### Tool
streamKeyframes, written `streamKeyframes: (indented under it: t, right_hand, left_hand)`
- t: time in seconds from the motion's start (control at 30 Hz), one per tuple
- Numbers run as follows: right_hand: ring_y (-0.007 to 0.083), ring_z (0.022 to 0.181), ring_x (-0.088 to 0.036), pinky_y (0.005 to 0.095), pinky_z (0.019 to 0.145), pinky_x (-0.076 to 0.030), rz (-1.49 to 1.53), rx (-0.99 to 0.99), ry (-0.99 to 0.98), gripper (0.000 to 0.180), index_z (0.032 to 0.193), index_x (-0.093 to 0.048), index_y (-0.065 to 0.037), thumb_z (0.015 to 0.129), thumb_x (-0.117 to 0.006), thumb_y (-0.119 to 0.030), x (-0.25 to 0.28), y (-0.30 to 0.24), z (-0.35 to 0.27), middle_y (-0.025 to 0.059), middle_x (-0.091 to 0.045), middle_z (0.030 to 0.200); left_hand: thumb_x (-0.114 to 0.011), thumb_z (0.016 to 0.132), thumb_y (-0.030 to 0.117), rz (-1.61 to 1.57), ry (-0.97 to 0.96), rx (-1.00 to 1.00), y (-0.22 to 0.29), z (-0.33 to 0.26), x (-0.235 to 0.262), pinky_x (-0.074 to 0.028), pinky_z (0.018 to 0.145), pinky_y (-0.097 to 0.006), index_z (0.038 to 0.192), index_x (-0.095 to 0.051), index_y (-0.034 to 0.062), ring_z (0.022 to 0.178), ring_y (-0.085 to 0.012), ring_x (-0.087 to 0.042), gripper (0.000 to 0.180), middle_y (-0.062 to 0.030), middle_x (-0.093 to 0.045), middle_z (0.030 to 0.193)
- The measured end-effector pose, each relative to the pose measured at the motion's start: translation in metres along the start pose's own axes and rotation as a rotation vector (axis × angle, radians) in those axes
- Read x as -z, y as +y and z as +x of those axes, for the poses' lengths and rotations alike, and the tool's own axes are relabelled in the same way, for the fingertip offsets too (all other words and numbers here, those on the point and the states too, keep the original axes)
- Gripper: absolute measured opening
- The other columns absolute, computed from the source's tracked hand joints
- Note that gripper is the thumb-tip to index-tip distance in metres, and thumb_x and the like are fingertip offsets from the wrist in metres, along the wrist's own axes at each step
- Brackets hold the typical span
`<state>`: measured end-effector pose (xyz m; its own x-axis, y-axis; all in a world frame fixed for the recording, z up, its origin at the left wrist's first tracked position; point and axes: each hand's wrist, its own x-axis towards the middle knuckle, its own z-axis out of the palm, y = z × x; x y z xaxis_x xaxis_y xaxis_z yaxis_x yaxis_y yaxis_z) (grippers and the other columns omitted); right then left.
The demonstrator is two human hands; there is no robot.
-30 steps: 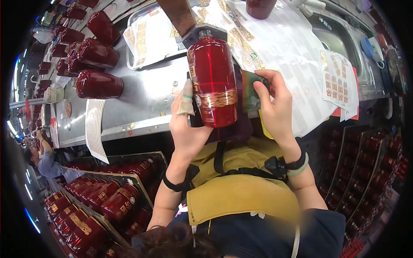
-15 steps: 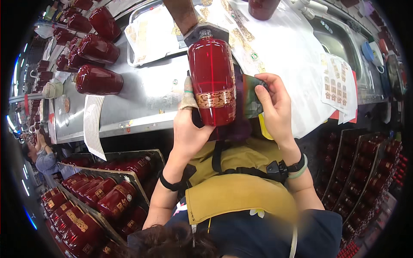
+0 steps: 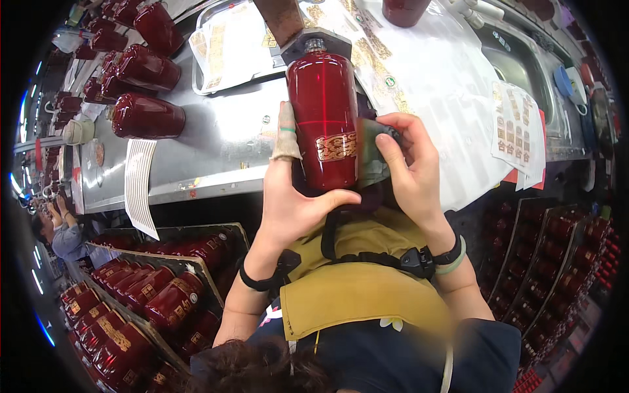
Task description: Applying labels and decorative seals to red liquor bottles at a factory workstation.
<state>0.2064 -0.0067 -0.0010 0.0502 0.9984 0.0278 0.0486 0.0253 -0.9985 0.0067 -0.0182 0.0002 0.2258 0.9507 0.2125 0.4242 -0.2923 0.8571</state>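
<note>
A steel worktable [image 3: 216,141] fills the upper frame. At centre a red bottle [image 3: 322,118] stands gripped underneath by the left hand [image 3: 291,196]; the right hand [image 3: 406,167] presses a dark cloth [image 3: 370,154] against its side. More red bottles [image 3: 147,116] lie upper left.

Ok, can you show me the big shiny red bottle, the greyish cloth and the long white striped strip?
Shiny red bottle [image 3: 322,118], head view, upper body.
Greyish cloth [image 3: 371,157], head view, middle fold.
Long white striped paper strip [image 3: 139,183], head view, its middle.

Mustard apron [image 3: 357,295], dark shirt, black wristbands, taped left finger [image 3: 286,139]
</note>
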Motion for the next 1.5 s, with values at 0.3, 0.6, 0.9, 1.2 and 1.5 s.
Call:
streamKeyframes:
  t: [0.3,0.6,0.9,1.2,1.5]
  right_hand:
    - [0.0109,0.092,-0.066,0.0255,0.082,-0.052,-0.005,-0.043,-0.003,0.02,0.117,-0.062,0.004,0.099,-0.065,-0.004,0.004,0.017,0.004,0.009,-0.071,0.103]
    - [0.0113,0.089,-0.067,0.0263,0.08,-0.053,0.001,0.014,0.004,0.02,0.115,-0.064,0.003,0.096,-0.068,-0.002,0.002,0.009,0.004,0.0089,-0.072,0.1]
    - [0.0099,0.072,-0.066,0.0263,0.065,-0.051,-0.132,0.12,-0.036,0.017,0.104,-0.067,0.001,0.089,-0.074,-0.002,-0.014,-0.019,0.013,0.0071,-0.071,0.085]
    - [0.0099,0.072,-0.064,0.0262,0.066,-0.051,-0.179,0.232,0.028,0.02,0.111,-0.069,-0.001,0.091,-0.073,-0.005,-0.025,-0.038,0.021,0.0057,-0.071,0.086]
    - [0.0181,0.083,-0.066,0.0295,0.075,-0.052,-0.34,0.405,0.096,0.023,0.111,-0.073,-0.003,0.088,-0.073,0.001,0.002,-0.032,0.023,0.008,-0.072,0.091]
  left_hand:
    - [-0.068,0.097,0.004,-0.431,0.229,0.2,0.015,0.014,-0.021,-0.046,0.107,-0.036,0.159,-0.021,-0.0084,0.126,-0.0223,-0.057,0.078,-0.0186,-0.051,0.145]
    - [-0.057,0.101,-0.001,-0.583,0.218,0.239,0.014,0.008,-0.022,-0.037,0.116,-0.037,0.163,-0.016,-0.0039,0.141,-0.0226,-0.045,0.074,-0.0174,-0.035,0.161]
    - [-0.046,0.106,0.008,-0.636,0.18,0.213,0.011,0.004,-0.018,-0.033,0.119,-0.038,0.163,-0.014,-0.0029,0.144,-0.0232,-0.041,0.066,-0.017,-0.032,0.163]
    - [-0.063,0.085,0.077,-0.181,0.261,-0.145,-0.022,-0.005,-0.012,-0.033,0.117,-0.051,0.159,-0.034,-0.0003,0.141,-0.0454,-0.042,0.111,-0.0321,-0.028,0.163]
    - [-0.096,0.062,0.021,0.417,0.296,-0.284,-0.022,-0.015,-0.015,-0.048,0.107,-0.048,0.141,-0.062,0.0039,0.13,-0.0422,-0.055,0.088,-0.0248,-0.049,0.152]
